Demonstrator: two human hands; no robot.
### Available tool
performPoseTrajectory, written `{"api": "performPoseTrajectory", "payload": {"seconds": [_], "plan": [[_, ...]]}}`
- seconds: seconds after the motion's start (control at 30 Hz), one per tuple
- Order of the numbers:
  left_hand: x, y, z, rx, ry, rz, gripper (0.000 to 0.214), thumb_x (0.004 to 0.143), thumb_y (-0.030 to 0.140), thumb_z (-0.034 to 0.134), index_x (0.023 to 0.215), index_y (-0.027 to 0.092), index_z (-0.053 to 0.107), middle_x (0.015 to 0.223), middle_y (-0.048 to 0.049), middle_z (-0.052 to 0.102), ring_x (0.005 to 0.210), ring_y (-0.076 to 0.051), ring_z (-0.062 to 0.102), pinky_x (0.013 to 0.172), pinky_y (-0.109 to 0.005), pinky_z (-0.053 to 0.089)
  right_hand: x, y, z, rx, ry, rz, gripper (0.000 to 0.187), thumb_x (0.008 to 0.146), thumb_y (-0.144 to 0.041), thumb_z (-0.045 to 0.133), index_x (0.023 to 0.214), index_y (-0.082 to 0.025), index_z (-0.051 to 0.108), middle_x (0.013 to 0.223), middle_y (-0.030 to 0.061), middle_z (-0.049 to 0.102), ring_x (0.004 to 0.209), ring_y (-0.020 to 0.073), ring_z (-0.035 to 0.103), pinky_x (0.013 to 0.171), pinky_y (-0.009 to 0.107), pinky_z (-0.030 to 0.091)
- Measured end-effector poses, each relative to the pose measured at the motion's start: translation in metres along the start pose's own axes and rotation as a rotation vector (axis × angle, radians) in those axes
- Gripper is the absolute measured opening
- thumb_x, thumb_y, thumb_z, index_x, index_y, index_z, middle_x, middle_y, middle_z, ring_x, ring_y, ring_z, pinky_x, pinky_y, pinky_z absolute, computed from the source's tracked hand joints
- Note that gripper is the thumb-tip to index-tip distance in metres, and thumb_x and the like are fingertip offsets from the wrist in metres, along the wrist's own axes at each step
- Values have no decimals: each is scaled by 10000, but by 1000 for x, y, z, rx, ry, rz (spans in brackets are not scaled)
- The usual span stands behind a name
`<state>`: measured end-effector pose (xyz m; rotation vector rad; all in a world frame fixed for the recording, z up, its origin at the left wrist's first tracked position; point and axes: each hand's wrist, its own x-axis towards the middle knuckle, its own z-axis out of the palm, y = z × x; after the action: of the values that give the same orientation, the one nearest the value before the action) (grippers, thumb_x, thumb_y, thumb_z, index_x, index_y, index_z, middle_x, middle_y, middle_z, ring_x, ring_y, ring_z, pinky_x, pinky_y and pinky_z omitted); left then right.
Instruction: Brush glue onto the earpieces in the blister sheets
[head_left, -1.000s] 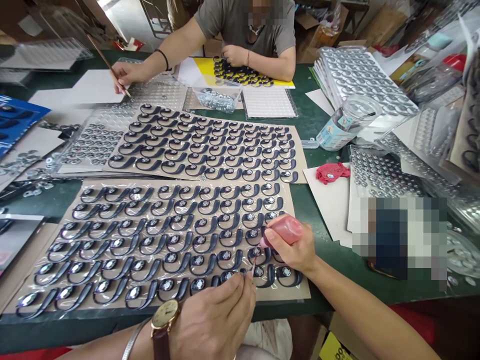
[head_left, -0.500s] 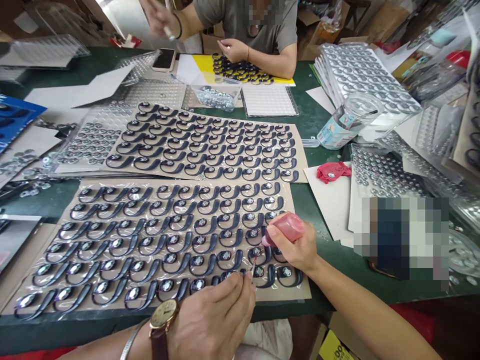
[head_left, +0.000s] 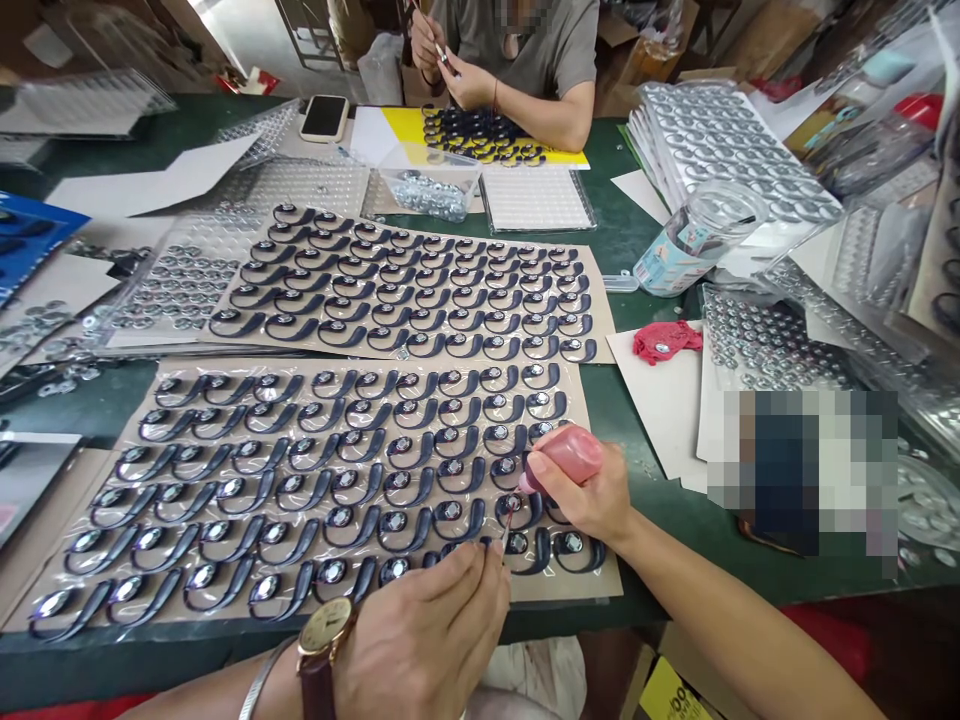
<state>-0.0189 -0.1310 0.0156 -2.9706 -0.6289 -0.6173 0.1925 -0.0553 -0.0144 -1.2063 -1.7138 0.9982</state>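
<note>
My right hand is wrapped round a small pink squeeze bottle, its nozzle pointing down-left at a round disc on a dark curved hook piece. My left hand, a brown-strapped watch on its wrist, pinches a thin red-tipped stick over the same spot. Both hands work at the near right corner of a brown card sheet covered with rows of these dark hook pieces under clear film.
A second card sheet of hook pieces lies behind. Across the green table a person's hands work over a yellow sheet. Stacked clear blister trays, a clear jar, a tub of discs, a phone.
My hands have hardly moved. The person opposite drew the far arm in from the table and now holds both hands together near the chest; a phone is uncovered.
</note>
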Motion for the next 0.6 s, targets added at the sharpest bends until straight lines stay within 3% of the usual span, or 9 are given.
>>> {"api": "performPoseTrajectory", "payload": {"seconds": [0.27, 0.6], "plan": [[3, -5, -6, -39, -3, -37, 450, 918, 39, 208, 1038, 9, 640, 1047, -170, 671, 1000, -242, 644, 885, -367, 510, 2, -5, -6, -136, 74, -103, 216, 843, -228, 608, 633, -183, 587, 550, -5, 657, 484, 121, 606, 532, 226, 484], [6, -14, -10, -134, -6, -82, 438, 949, 71, 220, 1038, 19, 646, 1007, -147, 686, 950, -227, 655, 829, -362, 542, -1, -1, -5, -107, 66, -47, 170, 846, -279, 608, 711, -177, 620, 581, 19, 662, 496, 146, 606, 519, 263, 480]]}}
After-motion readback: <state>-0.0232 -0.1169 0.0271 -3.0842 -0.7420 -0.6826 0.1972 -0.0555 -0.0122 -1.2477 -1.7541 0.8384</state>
